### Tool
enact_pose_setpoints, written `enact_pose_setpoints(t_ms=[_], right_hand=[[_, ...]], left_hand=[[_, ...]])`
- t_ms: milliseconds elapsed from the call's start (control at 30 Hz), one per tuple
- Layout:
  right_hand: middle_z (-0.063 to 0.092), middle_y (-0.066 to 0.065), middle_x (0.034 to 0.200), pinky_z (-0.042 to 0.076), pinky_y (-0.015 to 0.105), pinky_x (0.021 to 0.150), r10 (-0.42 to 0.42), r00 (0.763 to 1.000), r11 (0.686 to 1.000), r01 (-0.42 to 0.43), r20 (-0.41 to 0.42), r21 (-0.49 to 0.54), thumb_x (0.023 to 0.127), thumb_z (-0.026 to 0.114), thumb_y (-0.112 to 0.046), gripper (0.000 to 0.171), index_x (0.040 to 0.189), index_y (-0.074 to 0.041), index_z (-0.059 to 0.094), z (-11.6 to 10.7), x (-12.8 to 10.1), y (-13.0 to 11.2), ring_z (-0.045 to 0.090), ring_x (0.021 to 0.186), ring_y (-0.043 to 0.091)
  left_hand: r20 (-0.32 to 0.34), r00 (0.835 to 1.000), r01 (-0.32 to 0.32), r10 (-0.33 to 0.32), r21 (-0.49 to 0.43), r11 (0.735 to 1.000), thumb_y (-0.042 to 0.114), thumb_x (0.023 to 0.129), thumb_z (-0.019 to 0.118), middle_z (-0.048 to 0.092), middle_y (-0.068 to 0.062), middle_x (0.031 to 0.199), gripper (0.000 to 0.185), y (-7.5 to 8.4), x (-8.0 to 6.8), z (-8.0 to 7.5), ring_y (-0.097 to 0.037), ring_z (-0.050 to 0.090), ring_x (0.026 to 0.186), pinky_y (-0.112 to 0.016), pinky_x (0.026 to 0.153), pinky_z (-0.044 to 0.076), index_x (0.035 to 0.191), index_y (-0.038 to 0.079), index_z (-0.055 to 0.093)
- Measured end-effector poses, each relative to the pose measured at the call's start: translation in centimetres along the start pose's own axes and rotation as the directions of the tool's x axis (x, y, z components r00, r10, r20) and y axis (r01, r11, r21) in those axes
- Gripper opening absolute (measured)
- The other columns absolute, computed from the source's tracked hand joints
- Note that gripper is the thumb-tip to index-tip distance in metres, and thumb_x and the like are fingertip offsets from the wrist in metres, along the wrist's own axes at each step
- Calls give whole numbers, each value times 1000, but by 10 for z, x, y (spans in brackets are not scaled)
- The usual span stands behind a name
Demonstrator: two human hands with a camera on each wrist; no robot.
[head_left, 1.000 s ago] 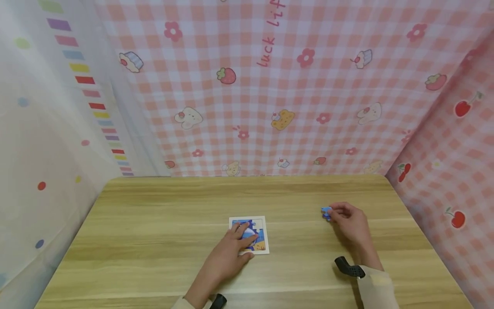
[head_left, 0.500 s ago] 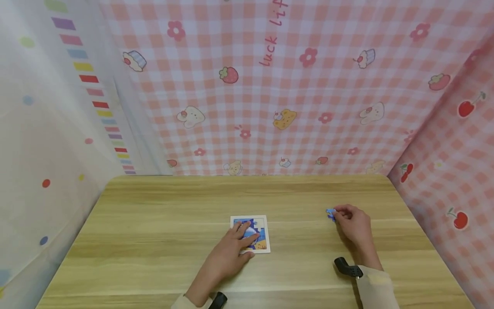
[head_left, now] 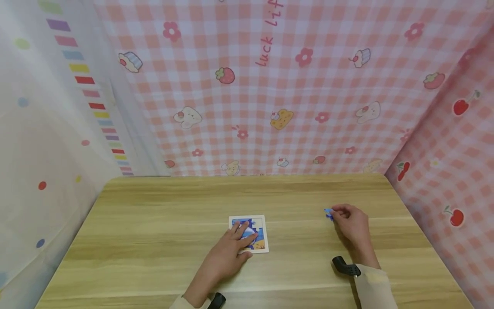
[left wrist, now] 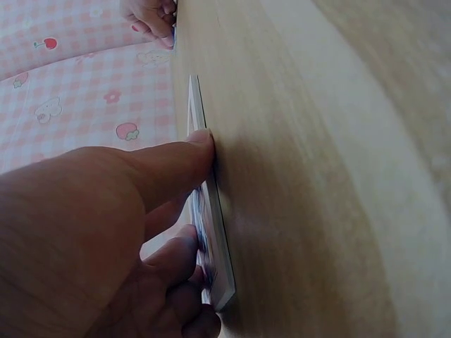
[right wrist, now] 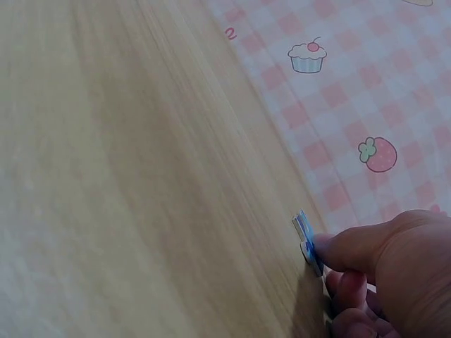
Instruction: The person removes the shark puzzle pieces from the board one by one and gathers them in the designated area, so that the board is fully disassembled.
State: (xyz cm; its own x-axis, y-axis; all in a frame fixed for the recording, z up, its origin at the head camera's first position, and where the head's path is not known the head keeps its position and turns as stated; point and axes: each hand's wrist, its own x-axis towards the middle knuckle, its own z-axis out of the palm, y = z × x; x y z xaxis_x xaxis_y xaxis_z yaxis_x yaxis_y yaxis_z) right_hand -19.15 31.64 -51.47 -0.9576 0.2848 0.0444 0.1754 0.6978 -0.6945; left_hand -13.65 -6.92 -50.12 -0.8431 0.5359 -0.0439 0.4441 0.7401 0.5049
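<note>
Left hand point(head_left: 227, 254): spreads with fingers nearly straight over the small square jigsaw board with a white border point(head_left: 265, 235); lays the thumb at the near edge, fingertips on the printed face; seems to steady rather than clasp.
Right hand point(head_left: 352, 224): pinches the small blue cardboard-looking jigsaw piece point(head_left: 328, 213) between thumb and curled fingers, well to the right of the board.
Jigsaw board: lies flat on the pale wood-grain table point(head_left: 154, 223), partly hidden beneath the left hand; shows a bare cream patch point(head_left: 260, 222) at the far right corner.
Jigsaw piece: sticks out past the right thumb, tilted on edge in the right wrist view; impossible to tell whether touching the table.
Just changed: very little; shows a slightly different outline of the piece than a second ago, apparently turned within the pinch.
Meaning: suggests orienting, not placing; leaves the cream patch unfilled.
</note>
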Motion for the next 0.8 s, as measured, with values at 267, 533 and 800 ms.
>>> enact_pose_setpoints(t_ms=[267, 533, 800], right_hand=[[72, 10, 94, 46, 18, 65, -3, 1000, 1000, 3, -4, -2, 98, 69, -22, 24, 110, -2, 75, 1, 1, 0, 58, 79, 14], [73, 9, 93, 46, 17, 64, -54, 998, 999, 54, -17, -5, 97, 70, -24, 23, 108, -4, 75, -3, 1, -2, 57, 76, 9], [73, 9, 92, 46, 18, 61, -81, 996, 997, 82, -30, 14, 95, 73, -26, 25, 107, -4, 75, 2, -2, -7, 57, 73, 7]], left_hand=[[-6, 1000, 1, -1, -10, 1000, 26, 101, 64, 31, -14, 168, 52, 0, 0, -1, -42, 25, 156, -57, 127, 26, 151, 19, 53], [-43, 999, 20, -20, -4, 1000, 26, 98, 69, 37, -14, 165, 50, 1, 4, 1, -42, 30, 154, -59, 124, 31, 146, 20, 59], [-114, 993, 28, -24, 36, 999, 33, 89, 79, 49, -8, 158, 48, -5, 9, 3, -34, 44, 148, -57, 112, 46, 134, 21, 70]])
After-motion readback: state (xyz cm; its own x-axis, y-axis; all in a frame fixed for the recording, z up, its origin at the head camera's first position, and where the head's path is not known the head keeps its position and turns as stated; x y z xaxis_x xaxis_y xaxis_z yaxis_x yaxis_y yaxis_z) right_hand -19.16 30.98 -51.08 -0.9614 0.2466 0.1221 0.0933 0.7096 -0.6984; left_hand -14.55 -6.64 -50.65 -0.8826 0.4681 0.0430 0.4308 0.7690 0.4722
